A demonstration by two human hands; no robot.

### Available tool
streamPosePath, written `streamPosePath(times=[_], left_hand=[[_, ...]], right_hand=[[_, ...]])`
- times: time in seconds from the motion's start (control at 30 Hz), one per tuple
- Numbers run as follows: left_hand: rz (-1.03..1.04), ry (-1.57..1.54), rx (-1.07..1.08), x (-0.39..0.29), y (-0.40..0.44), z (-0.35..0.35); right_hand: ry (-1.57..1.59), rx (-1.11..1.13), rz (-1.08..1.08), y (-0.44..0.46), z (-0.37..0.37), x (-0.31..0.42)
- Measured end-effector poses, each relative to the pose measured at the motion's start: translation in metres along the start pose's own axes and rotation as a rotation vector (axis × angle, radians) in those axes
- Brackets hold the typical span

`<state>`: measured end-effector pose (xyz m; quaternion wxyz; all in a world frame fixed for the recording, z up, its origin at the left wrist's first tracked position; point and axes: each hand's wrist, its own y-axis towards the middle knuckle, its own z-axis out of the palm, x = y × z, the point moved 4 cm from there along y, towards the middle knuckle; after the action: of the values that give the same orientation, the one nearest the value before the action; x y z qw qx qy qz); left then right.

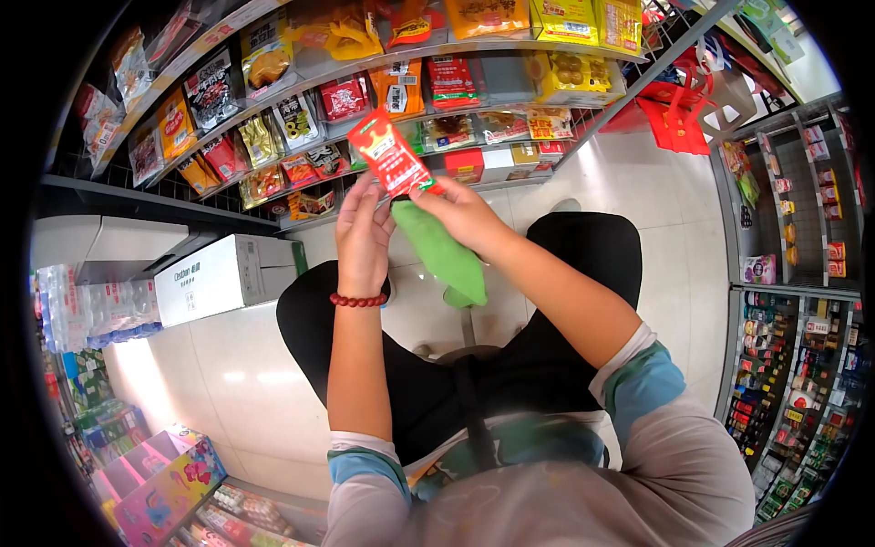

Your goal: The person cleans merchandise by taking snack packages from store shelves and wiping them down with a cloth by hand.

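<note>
A red snack packet (390, 157) with white lettering is tilted in front of the shelves, its lower end in my right hand (460, 215). A green cloth (442, 253) hangs down from beneath that same hand. My left hand (363, 232), with a red bead bracelet (358, 300) at the wrist, is raised at the packet's lower left edge. Its fingers are loosely extended and apart; whether the fingertips touch the packet is hard to tell. Just beyond are shelf rows with a red packet (344, 98) and an orange packet (396, 87).
Curved shelves (365, 62) of bagged snacks span the front. At left stand a white carton (214, 278) and plastic-wrapped bottles (109, 305). A colourful box (164, 479) is lower left. Red bags (674, 109) hang at upper right, near a side rack (793, 201). My knees flank the tiled floor (255, 401).
</note>
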<state>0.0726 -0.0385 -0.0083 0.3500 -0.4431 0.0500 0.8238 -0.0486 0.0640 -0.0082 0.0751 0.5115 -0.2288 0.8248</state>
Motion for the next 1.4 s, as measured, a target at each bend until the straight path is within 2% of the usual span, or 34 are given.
streamPosePath(times=[0.13,0.47,0.77,0.97,1.03,1.07,1.13,1.23,1.4], left_hand=[[-0.002,0.093,-0.012,0.007,0.001,-0.007],[-0.019,0.162,-0.007,0.008,0.0,-0.009],[-0.022,0.152,-0.042,0.01,-0.001,-0.011],[-0.035,0.182,-0.05,0.01,-0.004,-0.003],[-0.09,0.158,-0.072,0.014,-0.008,-0.002],[-0.098,0.155,-0.061,0.018,-0.008,-0.003],[-0.098,0.193,-0.046,0.021,-0.009,0.002],[-0.096,0.243,-0.008,0.026,-0.007,0.009],[-0.096,0.358,0.014,0.029,0.002,0.018]], right_hand=[[0.07,-0.022,0.085,-0.003,0.001,0.011],[0.085,0.021,0.124,0.0,0.002,0.004],[-0.054,-0.008,0.175,0.0,0.003,-0.003],[-0.019,-0.064,-0.073,0.008,-0.012,0.013],[0.094,-0.211,-0.144,0.013,-0.035,0.036],[0.092,-0.208,-0.144,0.015,-0.042,0.045],[0.152,-0.394,-0.152,0.017,-0.059,0.062],[0.142,-0.462,-0.135,0.031,-0.066,0.079],[0.038,-0.413,-0.091,0.084,-0.075,0.094]])
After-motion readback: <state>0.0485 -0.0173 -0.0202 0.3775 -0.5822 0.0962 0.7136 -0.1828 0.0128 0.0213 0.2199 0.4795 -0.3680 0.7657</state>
